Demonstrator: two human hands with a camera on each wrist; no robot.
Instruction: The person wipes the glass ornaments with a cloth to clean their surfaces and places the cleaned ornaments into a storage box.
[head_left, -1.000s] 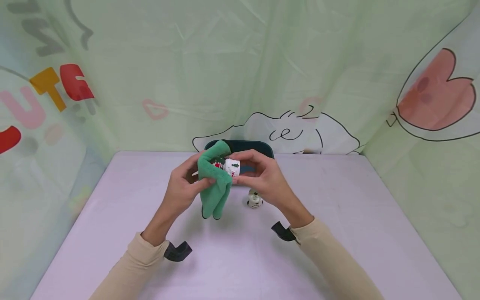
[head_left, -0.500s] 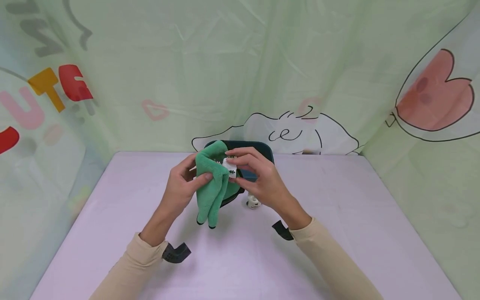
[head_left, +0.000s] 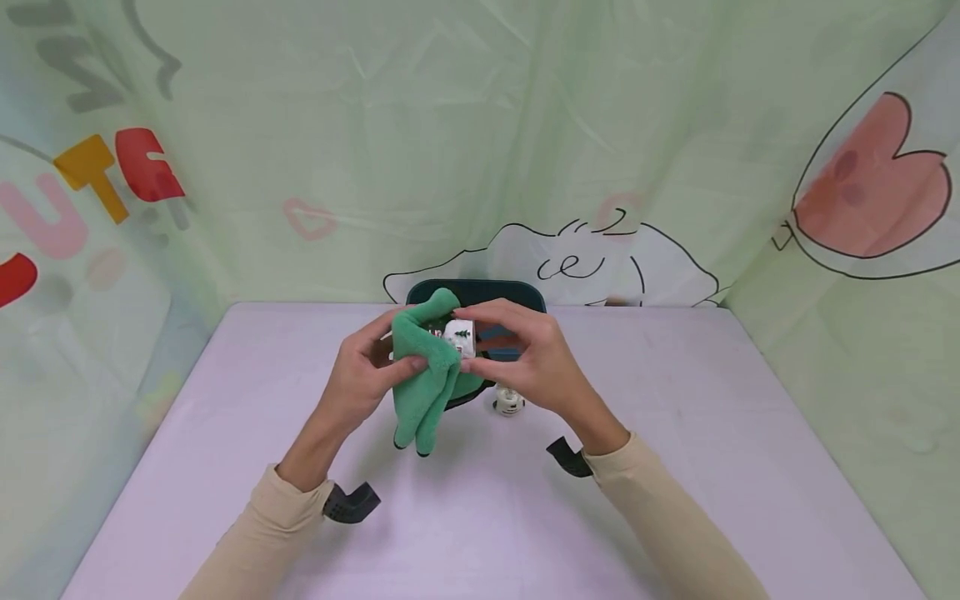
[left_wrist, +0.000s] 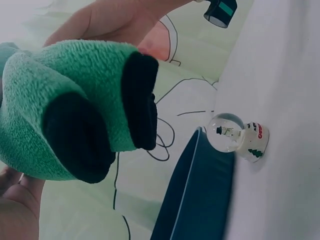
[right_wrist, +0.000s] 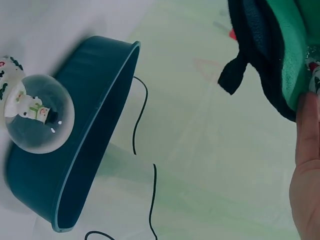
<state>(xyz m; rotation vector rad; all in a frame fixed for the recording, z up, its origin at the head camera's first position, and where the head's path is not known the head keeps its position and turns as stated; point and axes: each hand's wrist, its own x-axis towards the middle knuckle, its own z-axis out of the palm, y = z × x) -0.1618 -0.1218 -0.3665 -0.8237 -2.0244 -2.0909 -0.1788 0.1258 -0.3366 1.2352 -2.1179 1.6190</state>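
Note:
My left hand holds a green plush cloth with dark edging, folded round the globe end of a snow globe. From the cloth sticks out its white base, printed with a green tree. My right hand pinches that base between thumb and fingers, and the globe lies on its side in the air. Most of the glass is hidden by the cloth; a bit of the figure inside shows in the right wrist view. A second snow globe, with a snowman inside, stands upright on the table below my right hand.
Behind the hands at the table's back edge is a dark teal plastic bin; the second snow globe stands just in front of it. A printed fabric curtain encloses the pale table. Black mounts hang from both wrists.
The snow globe's base has turned in my right fingers, its tree print dipping and coming back up. The cloth has shifted, and a dark-edged flap now hangs below the base.

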